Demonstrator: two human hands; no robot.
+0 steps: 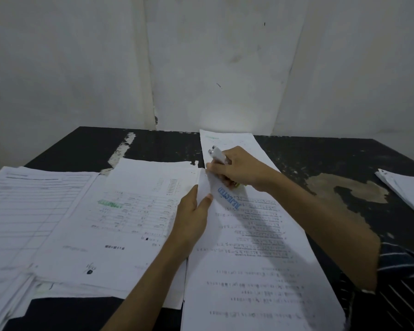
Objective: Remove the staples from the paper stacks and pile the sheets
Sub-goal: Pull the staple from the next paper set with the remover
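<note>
White walls stand behind a black table (320, 163) with worn, chipped paint. On it, the left hand (191, 216) pinches the top left corner of a paper stack (249, 259) between thumb and fingers, and that corner is folded up. The right hand (239, 170) is closed around a white staple remover (216, 155) — its tip pokes out above the knuckles, right at the same corner. This stack has a blue stamp (228, 198) near the top and lies in front of the person, with another sheet (227, 139) peeking out behind it. Just to the left lies a pile of sheets (120, 223) with a green stamp (110, 203), and more papers (22, 206) sit further left — some overlap. Far right, near the table edge, is one more small pile (406, 187). A striped sleeve (402, 283) shows on the right arm
</note>
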